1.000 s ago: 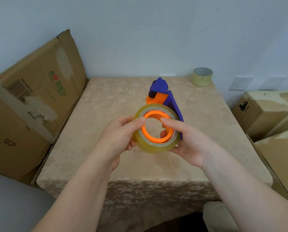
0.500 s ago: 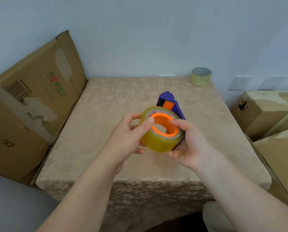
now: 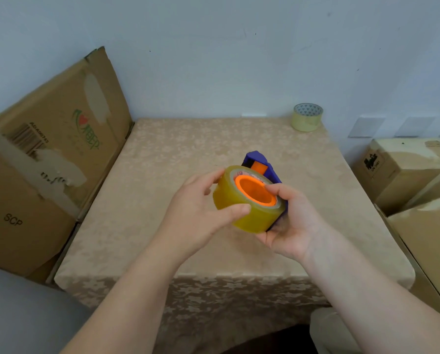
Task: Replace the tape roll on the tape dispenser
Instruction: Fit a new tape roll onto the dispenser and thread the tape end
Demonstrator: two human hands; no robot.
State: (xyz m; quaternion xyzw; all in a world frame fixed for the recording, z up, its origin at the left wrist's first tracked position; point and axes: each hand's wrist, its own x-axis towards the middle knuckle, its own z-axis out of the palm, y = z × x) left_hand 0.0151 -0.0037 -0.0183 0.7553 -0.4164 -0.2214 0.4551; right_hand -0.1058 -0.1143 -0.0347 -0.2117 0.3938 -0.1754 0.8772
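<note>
A thick yellowish tape roll (image 3: 242,210) sits on the orange hub (image 3: 256,191) of a blue tape dispenser (image 3: 263,162), held in the air above the table's middle. My left hand (image 3: 198,213) grips the roll's outer face, thumb below and fingers over the top. My right hand (image 3: 294,221) cups the dispenser from below and behind, its fingertips on the roll's rim near the hub. Most of the dispenser's body is hidden behind the roll. A second, thinner pale tape roll (image 3: 307,117) stands at the table's far right corner.
The table (image 3: 162,175) has a beige patterned cloth. A large cardboard box (image 3: 47,154) leans against its left side. More cardboard boxes (image 3: 405,172) are stacked to the right. The wall is right behind the table.
The dispenser and roll have tilted, so the hub opening now faces up and right. My left thumb has dropped from the rim to the roll's outer face. Both hands have moved slightly right.
</note>
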